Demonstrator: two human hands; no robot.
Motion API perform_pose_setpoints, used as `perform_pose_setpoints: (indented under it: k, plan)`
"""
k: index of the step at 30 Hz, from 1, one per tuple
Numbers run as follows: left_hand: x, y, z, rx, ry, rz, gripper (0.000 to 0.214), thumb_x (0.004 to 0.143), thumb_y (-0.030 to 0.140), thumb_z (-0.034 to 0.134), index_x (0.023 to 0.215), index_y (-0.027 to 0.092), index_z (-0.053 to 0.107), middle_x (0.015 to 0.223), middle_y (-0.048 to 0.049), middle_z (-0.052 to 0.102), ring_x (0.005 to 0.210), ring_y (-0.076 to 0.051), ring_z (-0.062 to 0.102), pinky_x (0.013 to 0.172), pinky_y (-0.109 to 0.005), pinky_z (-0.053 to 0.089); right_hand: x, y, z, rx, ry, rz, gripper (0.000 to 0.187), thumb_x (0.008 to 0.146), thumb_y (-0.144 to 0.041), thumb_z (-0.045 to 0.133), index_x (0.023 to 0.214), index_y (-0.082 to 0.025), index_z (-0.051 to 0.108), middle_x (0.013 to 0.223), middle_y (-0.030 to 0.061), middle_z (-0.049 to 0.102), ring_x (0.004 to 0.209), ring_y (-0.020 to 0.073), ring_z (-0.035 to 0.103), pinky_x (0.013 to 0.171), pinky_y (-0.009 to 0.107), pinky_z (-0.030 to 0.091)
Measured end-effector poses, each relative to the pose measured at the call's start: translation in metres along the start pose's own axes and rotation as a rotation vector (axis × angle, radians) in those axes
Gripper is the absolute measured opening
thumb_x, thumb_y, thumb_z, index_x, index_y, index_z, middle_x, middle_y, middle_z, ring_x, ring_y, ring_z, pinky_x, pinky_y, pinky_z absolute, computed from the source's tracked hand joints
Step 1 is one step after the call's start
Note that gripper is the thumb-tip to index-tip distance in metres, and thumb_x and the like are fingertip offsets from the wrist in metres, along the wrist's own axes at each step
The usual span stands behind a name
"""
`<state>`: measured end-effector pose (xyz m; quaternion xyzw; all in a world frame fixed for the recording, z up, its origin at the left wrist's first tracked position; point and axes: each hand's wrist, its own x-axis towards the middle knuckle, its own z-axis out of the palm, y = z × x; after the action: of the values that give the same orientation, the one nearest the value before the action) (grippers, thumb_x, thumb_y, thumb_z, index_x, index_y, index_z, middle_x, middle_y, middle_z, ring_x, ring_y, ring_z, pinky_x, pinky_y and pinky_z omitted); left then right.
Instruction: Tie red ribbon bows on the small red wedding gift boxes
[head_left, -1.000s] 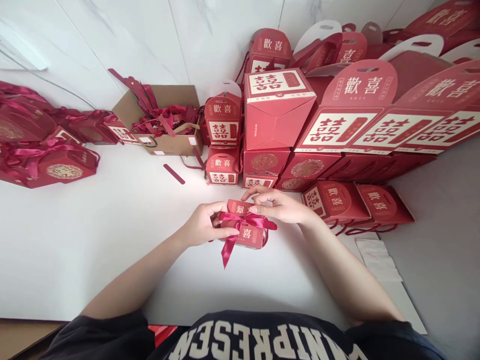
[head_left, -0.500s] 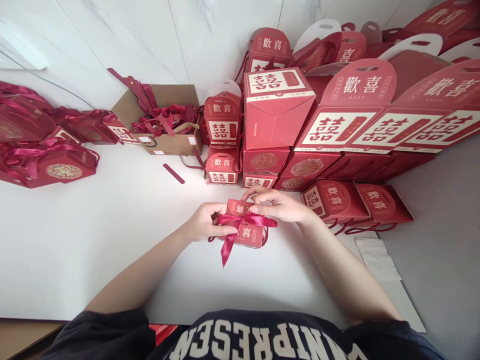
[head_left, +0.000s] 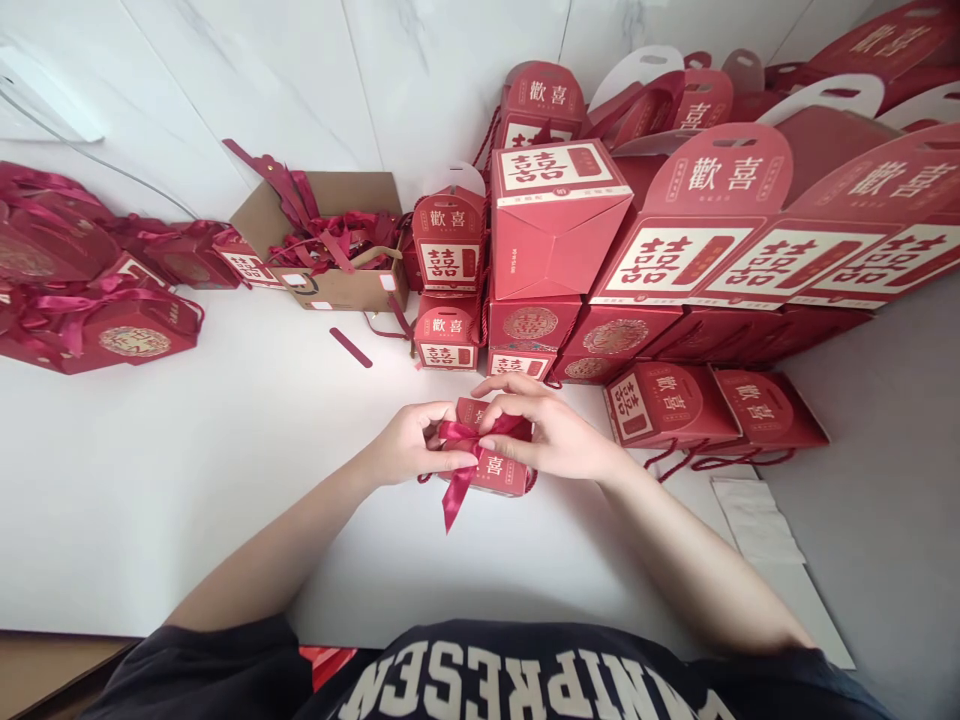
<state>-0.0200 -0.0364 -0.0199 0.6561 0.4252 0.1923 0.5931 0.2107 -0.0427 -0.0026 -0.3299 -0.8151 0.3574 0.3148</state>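
A small red gift box (head_left: 502,474) with pale characters stands on the white table in front of me. Across its top runs a crimson satin ribbon (head_left: 458,490), tied in a bow, one tail hanging toward me. My left hand (head_left: 414,440) pinches the bow's left loop between thumb and fingers. My right hand (head_left: 541,430) is over the right side of the bow, thumb and index finger closed on the ribbon near the knot, other fingers raised. The right loop is partly hidden behind this hand. Twisted red cord shows at both sides of the box.
Red gift boxes (head_left: 675,260) are stacked at the back right. A cardboard box (head_left: 345,290) of ribbons and straps stands at the back, a loose red strip (head_left: 351,347) before it. Ribboned boxes (head_left: 135,335) lie at left. White tissues (head_left: 757,520) lie at right.
My right hand has moved left and slightly down, from the box's far edge onto the ribbon near the knot. My left hand keeps its hold on the left loop.
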Motion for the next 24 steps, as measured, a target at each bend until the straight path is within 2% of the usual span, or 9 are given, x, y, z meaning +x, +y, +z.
perform_pose_setpoints:
  k: [8, 18, 21, 24]
  plan:
    - [-0.001, 0.003, 0.001, 0.019, -0.008, 0.02, 0.029, 0.073, 0.032, 0.074, 0.075, 0.017, 0.05, 0.053, 0.009, 0.041, 0.044, -0.006, 0.043, 0.043, -0.019, 0.035, -0.003, 0.005, 0.014, -0.053, 0.044, 0.032, 0.002, 0.084, -0.02, 0.063, 0.084, -0.021, 0.061, 0.124, 0.0069, 0.057, 0.116, 0.0208, 0.055, 0.102, 0.039, 0.04]
    - [0.002, -0.008, 0.001, 0.008, 0.025, 0.027, 0.038, 0.068, 0.036, 0.079, 0.07, 0.017, 0.046, 0.053, 0.0086, 0.042, 0.041, -0.006, 0.046, 0.04, -0.019, 0.035, -0.004, 0.007, 0.017, -0.03, 0.055, 0.028, 0.003, 0.083, -0.02, 0.063, 0.082, -0.021, 0.061, 0.129, 0.0088, 0.059, 0.127, 0.0254, 0.049, 0.105, 0.045, 0.037]
    - [0.002, -0.005, -0.001, -0.026, -0.006, 0.02, 0.037, 0.071, 0.036, 0.077, 0.071, 0.017, 0.045, 0.052, 0.0073, 0.048, 0.041, -0.007, 0.048, 0.04, -0.019, 0.037, -0.004, 0.005, 0.009, 0.074, 0.04, 0.07, 0.008, 0.083, -0.027, 0.065, 0.084, -0.021, 0.061, 0.132, 0.0094, 0.056, 0.126, 0.0266, 0.05, 0.105, 0.045, 0.036]
    - [0.002, -0.001, -0.004, -0.09, -0.063, 0.038, 0.033, 0.077, 0.038, 0.071, 0.075, 0.018, 0.045, 0.053, 0.004, 0.057, 0.039, -0.009, 0.05, 0.04, -0.021, 0.039, -0.004, 0.007, -0.006, 0.276, 0.042, 0.158, 0.019, 0.091, -0.038, 0.056, 0.1, -0.022, 0.059, 0.129, 0.0085, 0.058, 0.124, 0.0242, 0.051, 0.103, 0.041, 0.038]
